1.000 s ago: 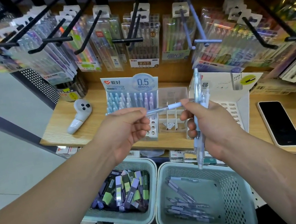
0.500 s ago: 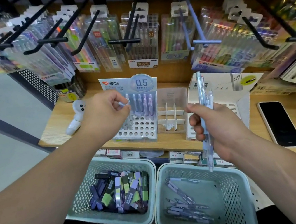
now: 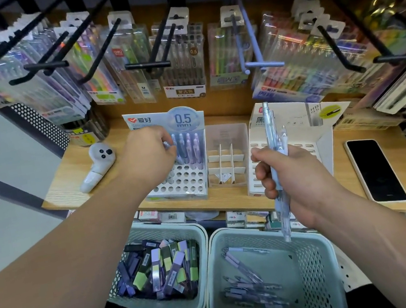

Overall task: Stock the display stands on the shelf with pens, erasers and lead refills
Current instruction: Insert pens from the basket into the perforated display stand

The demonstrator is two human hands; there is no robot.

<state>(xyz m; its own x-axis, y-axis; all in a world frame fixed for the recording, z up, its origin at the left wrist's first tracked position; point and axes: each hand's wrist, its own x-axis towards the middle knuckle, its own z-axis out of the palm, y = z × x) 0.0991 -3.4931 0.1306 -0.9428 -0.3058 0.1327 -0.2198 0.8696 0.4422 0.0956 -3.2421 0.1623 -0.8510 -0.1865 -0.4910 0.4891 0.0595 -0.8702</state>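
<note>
My left hand (image 3: pixel 148 157) pinches one pen (image 3: pixel 168 145) at the white stand (image 3: pixel 187 180) with holes on the shelf (image 3: pixel 73 179) (more pens (image 3: pixel 189 142) stand in its back rows). My right hand (image 3: pixel 296 179) grips a bunch of pens (image 3: pixel 272 143) upright, above the basket (image 3: pixel 318 268) of loose pens.

Shelf (image 3: pixel 230 201) under both hands: pale wood grain, matt.
Pen stand (image 3: pixel 182 181) at left hand (image 3: pixel 148 157): smooth white plastic hole tray; printed card header, slight sheen.
Lilac pen (image 3: pixel 168 146) pinched by left hand: opaque plastic, satin.
Pens (image 3: pixel 269 127) gripped in right hand (image 3: pixel 293 179): translucent bluish plastic barrels, glossy.
Between the hands, clear box (image 3: pixel 225 134): transparent plastic, white card dividers.
Behind right hand, refill stand (image 3: pixel 294 115): matt white cardboard.
Phone (image 3: pixel 374 169), right of right hand: glossy black glass, pale rim.
Baskets (image 3: pixel 313 269) below the hands: matt grey-green perforated plastic.
Above the hands, hanging packs (image 3: pixel 181 58): clear plastic, shiny, reflective. Hooks (image 3: pixel 148 65): matt black metal.
Left of left hand, white gadget (image 3: pixel 97 167): smooth glossy plastic.
</note>
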